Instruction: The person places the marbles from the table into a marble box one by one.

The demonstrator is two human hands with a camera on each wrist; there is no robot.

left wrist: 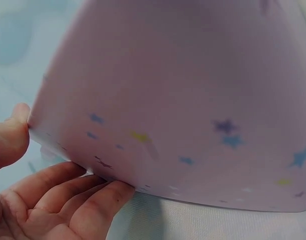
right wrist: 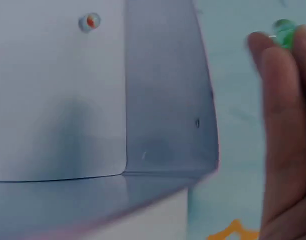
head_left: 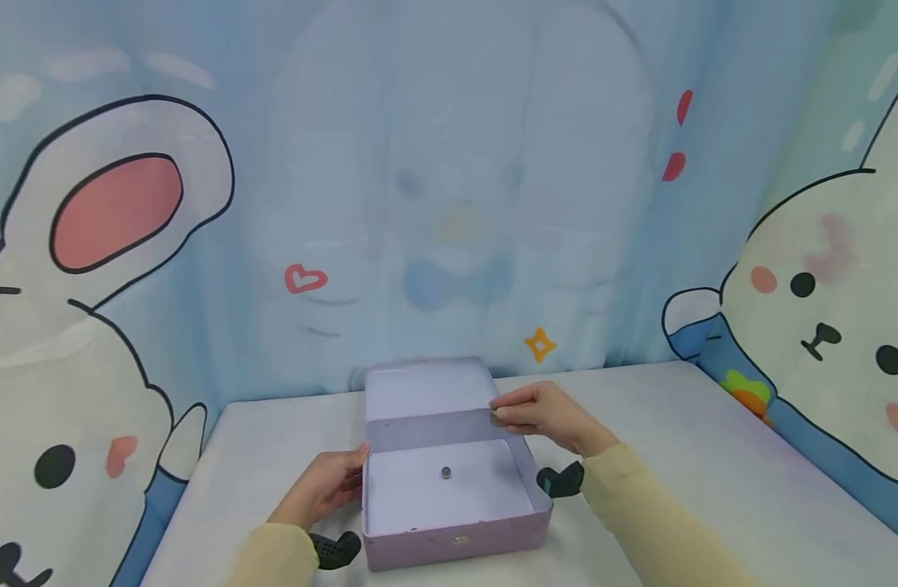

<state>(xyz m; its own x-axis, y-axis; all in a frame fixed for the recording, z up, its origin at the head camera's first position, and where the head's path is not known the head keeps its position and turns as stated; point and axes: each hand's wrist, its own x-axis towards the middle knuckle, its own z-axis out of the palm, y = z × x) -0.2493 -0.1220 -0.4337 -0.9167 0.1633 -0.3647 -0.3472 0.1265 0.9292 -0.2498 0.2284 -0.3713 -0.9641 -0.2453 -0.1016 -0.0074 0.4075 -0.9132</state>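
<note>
A pinkish-purple tin box stands on the table with its lid tilted back. My left hand grips the box's left side; in the left wrist view the thumb lies on one edge and the fingers curl against the lower edge of the star-printed wall. Between thumb and fingertips, my right hand pinches a green glass marble, held by the box's far right corner. Another marble, clear with an orange-red swirl in the right wrist view, lies on the white box floor.
The white table extends on both sides of the box. Behind it hangs a blue curtain with cartoon rabbits. A small latch sits on the box's front wall. Black wrist devices show beside both sleeves.
</note>
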